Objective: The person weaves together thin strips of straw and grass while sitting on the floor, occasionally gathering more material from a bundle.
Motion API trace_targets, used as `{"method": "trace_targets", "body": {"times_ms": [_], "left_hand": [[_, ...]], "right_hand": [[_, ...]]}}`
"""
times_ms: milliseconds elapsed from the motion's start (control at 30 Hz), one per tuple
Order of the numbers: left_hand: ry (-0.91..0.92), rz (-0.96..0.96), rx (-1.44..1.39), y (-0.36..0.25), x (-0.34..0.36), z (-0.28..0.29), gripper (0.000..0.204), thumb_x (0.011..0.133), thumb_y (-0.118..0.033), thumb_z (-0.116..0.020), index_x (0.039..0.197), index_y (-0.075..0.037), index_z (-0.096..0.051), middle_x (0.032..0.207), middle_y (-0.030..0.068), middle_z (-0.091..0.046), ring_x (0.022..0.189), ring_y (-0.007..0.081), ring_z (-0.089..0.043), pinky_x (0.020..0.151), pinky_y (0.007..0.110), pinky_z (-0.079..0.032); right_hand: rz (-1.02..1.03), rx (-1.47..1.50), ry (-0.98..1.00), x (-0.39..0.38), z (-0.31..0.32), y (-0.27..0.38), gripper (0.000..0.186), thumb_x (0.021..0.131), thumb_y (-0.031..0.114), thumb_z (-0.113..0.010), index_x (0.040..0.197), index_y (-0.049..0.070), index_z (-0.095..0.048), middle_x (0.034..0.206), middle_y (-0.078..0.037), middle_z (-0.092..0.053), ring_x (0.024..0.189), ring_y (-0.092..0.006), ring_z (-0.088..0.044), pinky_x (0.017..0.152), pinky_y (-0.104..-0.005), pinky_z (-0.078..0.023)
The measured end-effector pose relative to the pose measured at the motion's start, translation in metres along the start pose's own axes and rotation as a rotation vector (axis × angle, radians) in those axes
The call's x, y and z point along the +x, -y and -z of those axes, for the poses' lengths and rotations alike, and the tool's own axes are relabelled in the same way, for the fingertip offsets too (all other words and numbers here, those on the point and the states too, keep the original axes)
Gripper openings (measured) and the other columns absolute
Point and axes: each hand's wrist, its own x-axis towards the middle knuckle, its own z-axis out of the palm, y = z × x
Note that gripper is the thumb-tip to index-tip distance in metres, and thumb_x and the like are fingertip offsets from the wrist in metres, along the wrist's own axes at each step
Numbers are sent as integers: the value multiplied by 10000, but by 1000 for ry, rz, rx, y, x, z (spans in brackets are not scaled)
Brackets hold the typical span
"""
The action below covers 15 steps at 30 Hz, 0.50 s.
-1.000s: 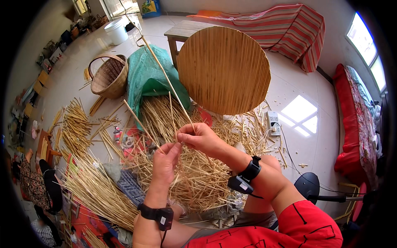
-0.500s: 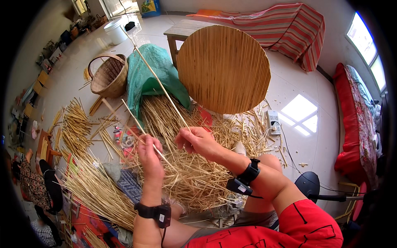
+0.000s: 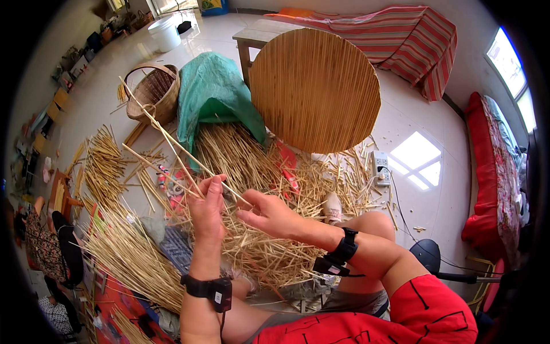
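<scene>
Though behind stalks (image 3: 183, 147), basket (image 3: 167, 104) beside green sack (image 3: 213, 80)

Matt, straw-like stalks (image 3: 235, 150), crinkled plastic sack (image 3: 215, 86), ridged woody disc (image 3: 316, 92), smooth glossy tiled floor (image 3: 415, 112).

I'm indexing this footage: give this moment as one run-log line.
left hand: holding pale stalks | right hand: at one stalk's near end | beyond: green plastic, round slatted panel
</scene>
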Motion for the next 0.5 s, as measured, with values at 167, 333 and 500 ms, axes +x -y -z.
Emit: {"method": "trace_targets", "body": {"times_ms": [167, 333, 500], "left_hand": [[25, 31, 35, -3, -2, 0, 177, 884, -173, -641, 933, -4, -659, 701, -53, -534, 499, -7, -330, 437, 166, -215], [21, -27, 163, 3, -2, -4, 162, 867, -153, -664, 910, 2, -660, 752, -33, -591, 604, 25, -466, 553, 166, -357], [11, -40, 219, 7, -4, -4, 150, 850, -139, -684, 880, 5, -655, 760, -24, -612, 678, 42, -516, 624, 183, -404]], "right_hand": [[-115, 253, -1, 8, 14, -4, 209, 861, 179, -611, 896, -27, -605, 672, -30, -598, 661, -84, -556, 608, -251, -465], [-98, 309, 62, 9, 16, -6, 174, 824, 142, -619, 850, -30, -639, 687, -38, -627, 645, -72, -559, 593, -250, -469], [-64, 156, 44, 7, 18, -1, 162, 790, 130, -632, 812, -30, -646, 676, -74, -645, 646, -86, -581, 602, -265, -481]]}}
